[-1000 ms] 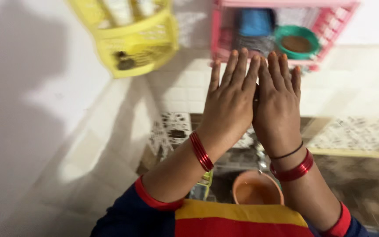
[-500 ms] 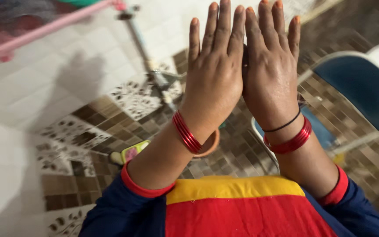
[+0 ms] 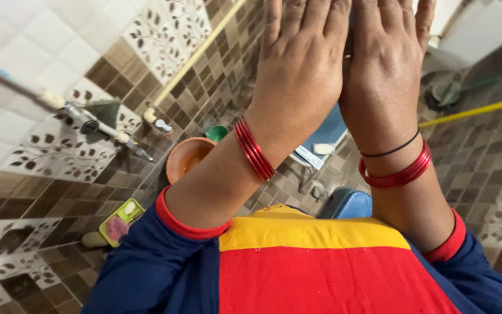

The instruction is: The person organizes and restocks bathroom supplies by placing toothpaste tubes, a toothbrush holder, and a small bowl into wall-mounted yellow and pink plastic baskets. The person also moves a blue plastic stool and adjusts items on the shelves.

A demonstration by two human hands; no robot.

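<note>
The left hand (image 3: 300,70) and right hand (image 3: 386,64) press flat together, palm to palm, fingers straight, grasping nothing. Below the left wrist sits an orange bowl (image 3: 186,158), with a green soap dish (image 3: 121,221) further below it.

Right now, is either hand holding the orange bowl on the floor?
No. The left hand and right hand are raised with palms pressed together, well apart from the orange bowl below.

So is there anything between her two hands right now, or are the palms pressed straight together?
Nothing visible sits between them. The left hand and right hand meet palm to palm with no gap showing, raised above the orange tub and soap dish. Only the backs of the hands show, so something thin could be hidden.
</note>
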